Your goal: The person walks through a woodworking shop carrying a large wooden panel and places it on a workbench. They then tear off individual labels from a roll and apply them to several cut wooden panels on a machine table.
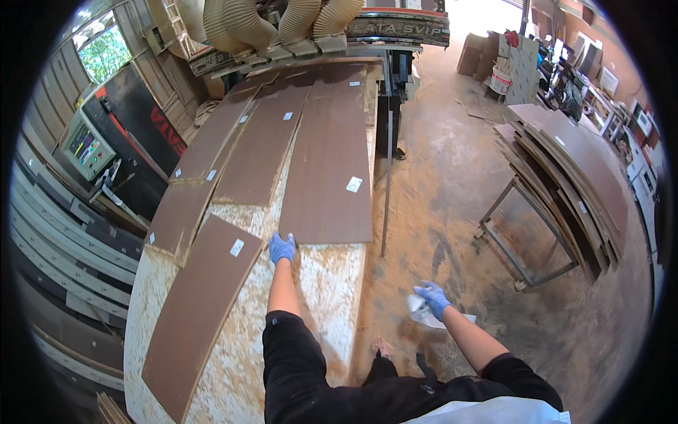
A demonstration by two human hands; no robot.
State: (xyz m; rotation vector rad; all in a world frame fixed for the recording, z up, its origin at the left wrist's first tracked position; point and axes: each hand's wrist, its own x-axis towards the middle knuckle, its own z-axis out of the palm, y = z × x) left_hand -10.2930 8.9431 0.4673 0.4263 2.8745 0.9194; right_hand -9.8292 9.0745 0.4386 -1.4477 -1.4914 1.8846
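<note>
My left hand, in a blue glove, reaches forward over the table, its fingers closed at the near left corner of a long brown panel. A white label sits on that panel. Just left of the hand, a separate brown panel lies at a slant, with its own white label. My right hand, also gloved in blue, is low beside the table and closed on white sheets. Part of the sheets hangs behind the hand and wrist.
More labelled brown panels cover the far table, whose pale surface is strewn with dust. A machine with ribbed hoses spans the far end. A control cabinet stands left. Stacked panels rest on a wheeled metal frame at right.
</note>
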